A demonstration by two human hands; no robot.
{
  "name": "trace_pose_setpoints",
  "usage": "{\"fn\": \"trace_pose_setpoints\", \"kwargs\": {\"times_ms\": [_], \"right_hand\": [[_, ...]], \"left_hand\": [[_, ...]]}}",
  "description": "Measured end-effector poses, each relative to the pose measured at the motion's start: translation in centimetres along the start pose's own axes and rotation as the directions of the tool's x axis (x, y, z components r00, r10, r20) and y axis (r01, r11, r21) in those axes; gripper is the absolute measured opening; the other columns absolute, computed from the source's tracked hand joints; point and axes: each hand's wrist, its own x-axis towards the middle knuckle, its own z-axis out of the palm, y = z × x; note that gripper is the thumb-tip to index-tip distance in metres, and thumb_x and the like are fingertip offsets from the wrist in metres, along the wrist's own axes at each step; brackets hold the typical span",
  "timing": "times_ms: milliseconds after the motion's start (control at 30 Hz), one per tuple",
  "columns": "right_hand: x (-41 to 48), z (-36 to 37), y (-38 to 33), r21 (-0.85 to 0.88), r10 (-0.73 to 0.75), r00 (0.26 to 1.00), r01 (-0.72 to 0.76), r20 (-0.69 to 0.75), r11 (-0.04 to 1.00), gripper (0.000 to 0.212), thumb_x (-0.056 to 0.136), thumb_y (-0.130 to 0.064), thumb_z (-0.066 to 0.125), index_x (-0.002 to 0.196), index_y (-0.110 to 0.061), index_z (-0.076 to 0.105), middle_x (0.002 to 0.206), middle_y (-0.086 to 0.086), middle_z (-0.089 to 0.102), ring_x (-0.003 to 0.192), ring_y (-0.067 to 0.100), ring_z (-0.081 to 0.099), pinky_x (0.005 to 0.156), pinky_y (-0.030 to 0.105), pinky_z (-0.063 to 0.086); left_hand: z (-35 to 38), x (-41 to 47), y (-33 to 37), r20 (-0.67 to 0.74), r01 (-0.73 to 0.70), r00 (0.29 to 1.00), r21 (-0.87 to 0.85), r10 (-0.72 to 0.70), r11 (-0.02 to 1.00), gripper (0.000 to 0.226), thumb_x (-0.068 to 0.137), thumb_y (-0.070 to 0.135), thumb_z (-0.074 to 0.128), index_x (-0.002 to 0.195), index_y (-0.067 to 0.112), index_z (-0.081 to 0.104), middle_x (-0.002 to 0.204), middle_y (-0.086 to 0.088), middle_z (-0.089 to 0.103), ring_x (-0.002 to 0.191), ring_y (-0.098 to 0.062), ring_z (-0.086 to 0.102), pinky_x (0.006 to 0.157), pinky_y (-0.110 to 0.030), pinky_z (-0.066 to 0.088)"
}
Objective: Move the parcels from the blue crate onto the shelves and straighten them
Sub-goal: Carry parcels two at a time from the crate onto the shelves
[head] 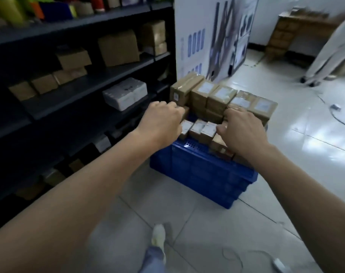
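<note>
A blue crate (199,170) stands on the floor beside dark shelves (85,83), heaped with brown taped parcels (221,97) that carry white labels. A row of small parcels (199,128) stands at its near edge. My left hand (161,121) reaches over the crate's left side, and its fingers curl down onto the small parcel at the left end of that row (185,127). My right hand (241,131) is over the crate's right side, with thumb and curled fingers around a small brown parcel (219,141). Both sets of fingertips are hidden.
The shelves hold brown boxes (118,48) and a white wrapped pack (126,93), with bare shelf board beside them. A white printed board (211,36) leans behind the crate. Cables (337,115) trail over the tiled floor, and my shoe (159,236) is near the bottom.
</note>
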Motion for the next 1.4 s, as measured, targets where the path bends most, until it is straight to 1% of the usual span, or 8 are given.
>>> {"fn": "trace_pose_setpoints", "kwargs": {"times_ms": [400,567,833,1000,1133,1200,1267,1400], "right_hand": [[16.2,13.3,7.8,0.216,0.378,0.905,-0.416,0.198,0.883,0.039,0.093,-0.03,0.055,0.124,-0.006,0.054,0.122,0.013,0.06,0.109,0.029,0.056,0.088,0.04,0.046],[20.7,19.2,8.8,0.447,0.498,0.753,-0.657,0.43,0.608,0.045,0.092,-0.025,0.06,0.13,-0.001,0.053,0.129,0.016,0.057,0.112,0.029,0.056,0.092,0.04,0.048],[25.9,29.2,9.3,0.492,0.53,0.575,-0.815,0.624,0.305,0.026,0.091,-0.023,0.061,0.109,-0.004,0.061,0.089,0.007,0.061,0.072,0.017,0.056,0.049,0.025,0.043],[28.0,35.6,9.9,0.495,0.525,0.493,-0.856,0.694,0.151,0.034,0.092,-0.024,0.061,0.118,-0.004,0.055,0.104,0.01,0.063,0.087,0.023,0.06,0.08,0.04,0.053],[28.8,39.4,10.4,0.5,0.509,0.502,-0.852,0.699,0.153,0.032,0.094,-0.027,0.054,0.119,-0.007,0.05,0.107,0.008,0.06,0.079,0.018,0.057,0.075,0.036,0.05],[29.3,41.0,10.7,0.514,0.495,0.496,-0.851,0.713,0.113,0.045,0.095,-0.027,0.052,0.132,-0.006,0.041,0.12,0.009,0.057,0.094,0.022,0.057,0.08,0.036,0.049],[29.7,42.4,11.1,0.498,0.491,0.469,-0.863,0.734,0.08,0.065,0.095,-0.032,0.052,0.145,-0.006,0.021,0.139,0.012,0.045,0.116,0.029,0.051,0.097,0.043,0.045],[30.6,45.0,11.4,0.507,0.517,0.466,-0.859,0.718,0.07,0.079,0.096,-0.031,0.05,0.149,-0.007,-0.004,0.156,0.009,0.018,0.135,0.031,0.033,0.111,0.046,0.031]], "left_hand": [[16.5,20.1,-4.9,0.263,0.002,0.963,-0.21,0.054,0.978,0.018,0.092,0.023,0.049,0.105,0.013,0.056,0.107,-0.007,0.059,0.095,-0.027,0.056,0.075,-0.037,0.041],[23.0,25.1,-7.4,0.426,0.282,0.899,-0.375,-0.106,0.883,0.015,0.089,0.017,0.053,0.099,0.009,0.061,0.1,-0.008,0.063,0.088,-0.026,0.058,0.073,-0.038,0.05],[34.0,28.1,-11.0,0.606,0.587,0.758,-0.47,-0.243,0.66,0.024,0.087,0.02,0.063,0.107,0.008,0.057,0.102,-0.006,0.059,0.092,-0.023,0.057,0.075,-0.032,0.046],[40.4,29.5,-11.2,0.687,0.723,0.665,-0.491,-0.294,0.487,0.015,0.088,0.019,0.064,0.092,0.012,0.05,0.098,-0.005,0.053,0.086,-0.018,0.05,0.071,-0.03,0.04],[44.1,30.9,-10.9,0.712,0.765,0.626,-0.483,-0.317,0.426,0.032,0.09,0.02,0.063,0.114,0.003,0.052,0.114,-0.012,0.056,0.093,-0.022,0.05,0.075,-0.031,0.039],[45.9,31.8,-10.7,0.719,0.777,0.613,-0.47,-0.329,0.419,0.039,0.09,0.021,0.062,0.121,0.0,0.05,0.123,-0.016,0.055,0.103,-0.027,0.053,0.077,-0.031,0.04],[47.6,32.6,-10.5,0.723,0.788,0.601,-0.462,-0.342,0.408,0.044,0.091,0.02,0.061,0.126,-0.002,0.047,0.127,-0.017,0.054,0.111,-0.03,0.053,0.079,-0.031,0.041],[50.7,33.6,-10.3,0.756,0.827,0.551,-0.435,-0.353,0.358,0.043,0.092,0.021,0.059,0.127,-0.004,0.05,0.126,-0.018,0.057,0.111,-0.031,0.056,0.082,-0.032,0.043]]}}
